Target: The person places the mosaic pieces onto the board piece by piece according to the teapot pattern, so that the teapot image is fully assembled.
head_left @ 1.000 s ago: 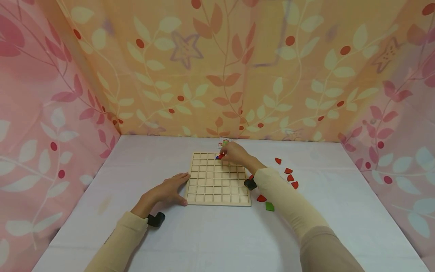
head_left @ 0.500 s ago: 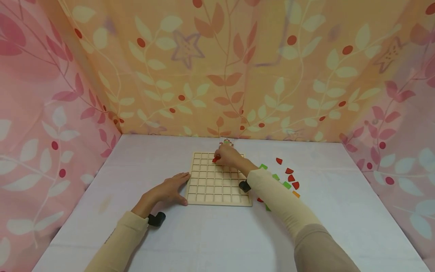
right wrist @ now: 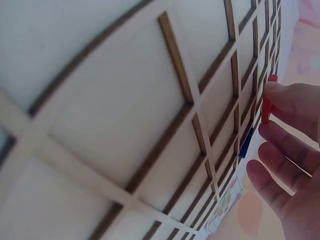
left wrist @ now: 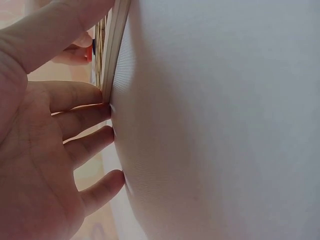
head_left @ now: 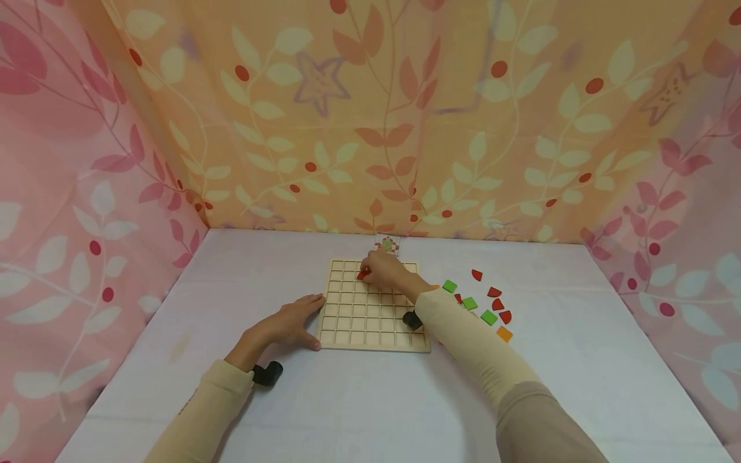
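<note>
A wooden grid board (head_left: 350,321) with square cells lies on the table. My left hand (head_left: 285,325) rests at its left edge, fingers extended, with fingertips right at the rim in the left wrist view. Over the far part of the board, my right hand (head_left: 386,270) pinches a red quarter-round tile (head_left: 363,274) between thumb and forefinger. The right wrist view shows this tile held on edge, close to the grid. Beside it a blue piece (right wrist: 246,143) sits at the grid below the fingers; the hand hides it in the head view.
Right of the board lie several loose tiles: red quarter-rounds (head_left: 494,292), green ones (head_left: 489,317) and an orange one (head_left: 505,334). The right forearm partly covers this group. A small printed pattern card (head_left: 388,244) lies behind the board, before the patterned curtain (head_left: 324,128).
My right hand has moved left and slightly nearer along the board with the red tile. Its forearm has uncovered green and orange tiles. The left hand has stayed still.
</note>
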The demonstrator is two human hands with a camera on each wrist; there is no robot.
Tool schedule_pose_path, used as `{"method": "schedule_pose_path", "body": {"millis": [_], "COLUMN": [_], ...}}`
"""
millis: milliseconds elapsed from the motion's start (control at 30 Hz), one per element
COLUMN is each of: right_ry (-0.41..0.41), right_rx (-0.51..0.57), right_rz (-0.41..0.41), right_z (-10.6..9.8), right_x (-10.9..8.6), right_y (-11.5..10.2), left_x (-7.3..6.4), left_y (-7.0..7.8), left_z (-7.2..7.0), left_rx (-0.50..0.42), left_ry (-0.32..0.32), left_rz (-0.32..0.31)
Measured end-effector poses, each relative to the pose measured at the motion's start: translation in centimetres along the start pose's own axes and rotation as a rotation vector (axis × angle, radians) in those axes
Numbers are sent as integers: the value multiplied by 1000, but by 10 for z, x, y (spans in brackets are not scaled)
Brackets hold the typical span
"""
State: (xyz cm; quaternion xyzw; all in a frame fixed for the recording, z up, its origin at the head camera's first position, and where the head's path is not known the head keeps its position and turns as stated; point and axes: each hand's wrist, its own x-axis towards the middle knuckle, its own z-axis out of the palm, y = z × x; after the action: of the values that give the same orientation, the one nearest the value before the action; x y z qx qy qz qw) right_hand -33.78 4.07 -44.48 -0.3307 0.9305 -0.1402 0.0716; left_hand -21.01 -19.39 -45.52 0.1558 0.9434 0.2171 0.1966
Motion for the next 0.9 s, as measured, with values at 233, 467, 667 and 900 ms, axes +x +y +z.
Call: {"method": "schedule_pose_path", "body": {"millis": [233,467,667,900], "right_ry": [-3,-9,-12,2], "right_rx": [-22,-32,-2,24], "right_rz": [-22,3,4,17], "right_z": [0,3,4,4], "right_x": [0,0,-2,-5], "right_y": [-4,-4,-4,-3], "left_x": [0,1,1,1], "left_y": [0,-1,-1,-1], "left_z": [-1,0,0,0], "left_rx": [-5,1,-3,-6], "left_ry": [0,3,3,6], "left_rz": [-1,-4,-5,-8]}}
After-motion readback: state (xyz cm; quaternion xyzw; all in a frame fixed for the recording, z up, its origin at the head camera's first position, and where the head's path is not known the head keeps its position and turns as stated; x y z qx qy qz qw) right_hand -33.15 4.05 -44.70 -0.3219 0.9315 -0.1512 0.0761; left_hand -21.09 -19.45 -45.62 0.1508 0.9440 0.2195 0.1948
